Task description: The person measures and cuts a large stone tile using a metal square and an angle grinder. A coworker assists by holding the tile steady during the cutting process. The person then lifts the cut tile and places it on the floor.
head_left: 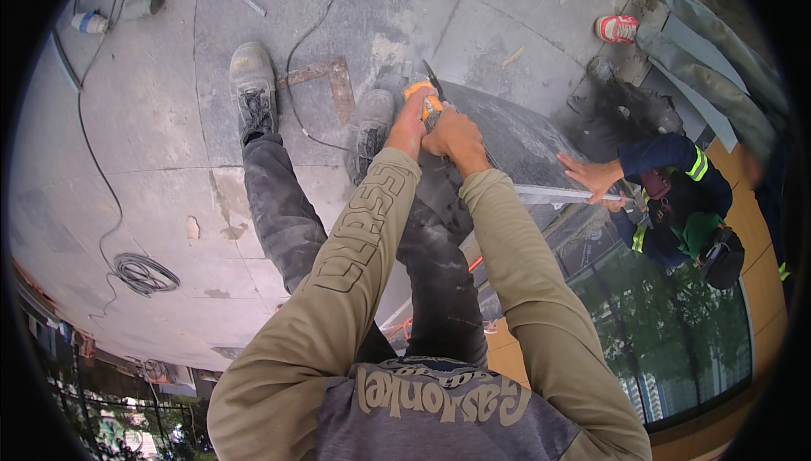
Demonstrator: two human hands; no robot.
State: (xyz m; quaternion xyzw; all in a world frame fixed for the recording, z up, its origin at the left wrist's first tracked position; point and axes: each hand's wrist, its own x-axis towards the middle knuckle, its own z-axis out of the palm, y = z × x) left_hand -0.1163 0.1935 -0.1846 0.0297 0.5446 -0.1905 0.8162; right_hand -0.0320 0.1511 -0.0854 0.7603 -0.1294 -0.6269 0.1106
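Both my hands are closed around a yellow-orange angle grinder (pixel 420 91), whose thin dark disc shows almost edge-on at the far end. My left hand (pixel 409 129) grips its near left side. My right hand (pixel 457 137) wraps it from the right, with part of the body hidden under the fingers. The disc stands at the far left edge of a dark, dusty stone slab (pixel 515 136); whether it touches the slab I cannot tell. At the slab's right end, a co-worker's hand (pixel 590 176) lies spread on it.
A rusty metal square (pixel 340 94) lies between my shoes. A power cable (pixel 291 60) runs past them. Farther left are a hammer (pixel 145 3), a plastic bottle (pixel 89 23) and a coiled cable (pixel 145 273). Another person's red shoe (pixel 617 29) stands at the far right.
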